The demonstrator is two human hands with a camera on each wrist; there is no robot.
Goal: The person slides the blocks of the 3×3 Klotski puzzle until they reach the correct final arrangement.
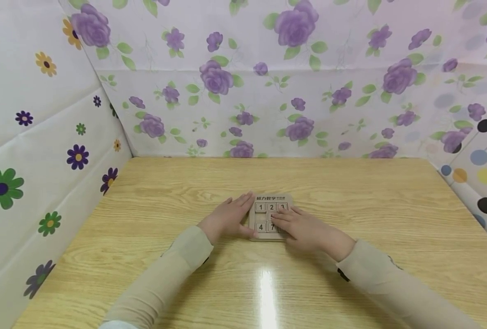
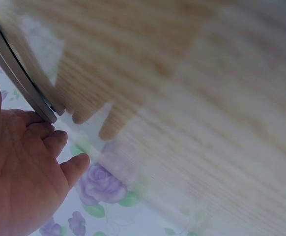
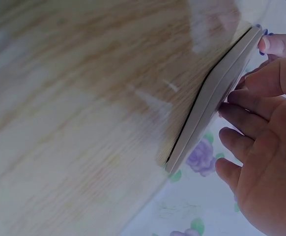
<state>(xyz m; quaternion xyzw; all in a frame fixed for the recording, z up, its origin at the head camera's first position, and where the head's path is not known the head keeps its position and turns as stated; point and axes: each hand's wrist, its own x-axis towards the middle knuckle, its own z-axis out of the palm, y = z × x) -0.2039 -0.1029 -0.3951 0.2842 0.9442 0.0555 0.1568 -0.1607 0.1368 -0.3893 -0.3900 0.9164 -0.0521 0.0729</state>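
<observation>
A flat, pale number sliding puzzle (image 1: 268, 236) lies on the table between both hands. Its top row reads 1, 2, 3; the left slot of the middle row is vacant, and 4 and 7 show below. My left hand (image 1: 227, 218) rests along the puzzle's left side, thumb at the near corner and fairly straight fingers by the far one. Over the right-hand tiles lie the extended fingers of my right hand (image 1: 307, 230), hiding several of them. The right wrist view shows the puzzle's side edge (image 3: 216, 93) beside the right fingers (image 3: 236, 142).
The wooden table (image 1: 194, 183) extends around the puzzle, with a bright reflection near the front. A purple-flowered cloth (image 1: 260, 109) hangs behind it. Patterned sheets stand at the left (image 1: 42, 151) and right (image 1: 486, 155).
</observation>
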